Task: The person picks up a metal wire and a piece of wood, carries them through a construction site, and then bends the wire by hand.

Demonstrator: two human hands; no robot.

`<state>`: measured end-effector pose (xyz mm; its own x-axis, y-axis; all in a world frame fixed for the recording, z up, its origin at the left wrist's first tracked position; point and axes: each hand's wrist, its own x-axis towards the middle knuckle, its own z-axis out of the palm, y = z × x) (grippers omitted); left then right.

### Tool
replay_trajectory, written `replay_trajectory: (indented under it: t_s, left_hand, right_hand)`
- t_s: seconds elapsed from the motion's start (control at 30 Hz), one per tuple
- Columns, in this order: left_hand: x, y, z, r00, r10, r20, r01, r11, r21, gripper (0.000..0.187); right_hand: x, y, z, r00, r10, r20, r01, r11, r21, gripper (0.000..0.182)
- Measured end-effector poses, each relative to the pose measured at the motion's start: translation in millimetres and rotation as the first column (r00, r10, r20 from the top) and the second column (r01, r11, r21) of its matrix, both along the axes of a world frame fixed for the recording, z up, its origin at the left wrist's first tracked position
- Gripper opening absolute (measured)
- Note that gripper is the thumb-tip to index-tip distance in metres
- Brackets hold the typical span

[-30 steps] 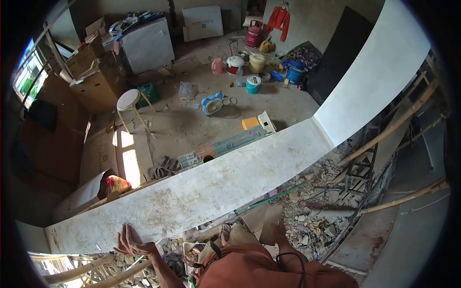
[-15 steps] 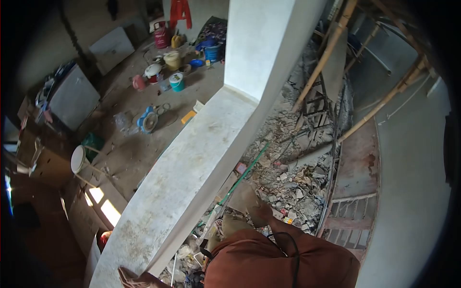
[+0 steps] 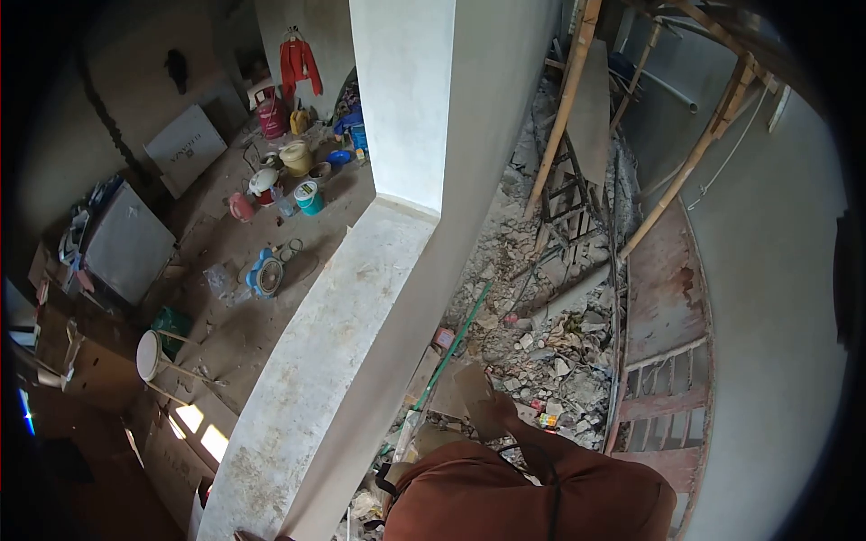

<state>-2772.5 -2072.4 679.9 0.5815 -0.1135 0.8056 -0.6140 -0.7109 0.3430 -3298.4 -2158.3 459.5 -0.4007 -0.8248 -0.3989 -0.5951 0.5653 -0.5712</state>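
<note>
R hand [image 3: 509, 422] fingers gripping 1 flat pc [image 3: 474, 393]; 1 ledge [image 3: 311, 352], edge L of them, room betw. L hand [image 3: 244, 536] cropped, fingers: can't tell.

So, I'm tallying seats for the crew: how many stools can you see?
1: a white-topped stool on the floor at the left, left of the blue fan and beyond the white ledge. Others could be hidden behind the ledge or boxes.

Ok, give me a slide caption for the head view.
Dirt-stained white ledge between a cluttered floor and scattered rubble.
</note>
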Motion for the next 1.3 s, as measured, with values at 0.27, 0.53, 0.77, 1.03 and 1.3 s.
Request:
replay_trajectory:
  t_s: [0.27, 0.53, 0.77, 1.03, 1.3]
  left_hand:
    - [10, 6, -9, 0.999, 0.040, 0.013, -0.041, 0.989, 0.141, 0.058]
    - [53, 28, -40, 0.992, 0.124, 0.028, -0.127, 0.962, 0.241, 0.056]
    - [42, 30, -26, 0.986, 0.163, -0.025, -0.151, 0.956, 0.251, 0.054]
    - [66, 29, -49, 0.989, 0.137, 0.057, -0.147, 0.961, 0.233, 0.045]
    - [51, 21, -32, 0.995, 0.079, 0.059, -0.088, 0.979, 0.186, 0.042]
  right_hand:
    - [1, -26, 47, 0.932, -0.237, 0.274, 0.260, 0.964, -0.051, 0.043]
    - [27, -25, 65, 0.978, -0.117, 0.172, 0.144, 0.977, -0.159, 0.045]
    - [46, -16, 80, 0.976, -0.026, 0.216, 0.057, 0.989, -0.139, 0.046]
    - [54, 13, 101, 0.990, 0.119, 0.075, -0.105, 0.980, -0.167, 0.044]
    - [0, 92, 59, 0.995, -0.089, 0.033, 0.092, 0.989, -0.118, 0.046]
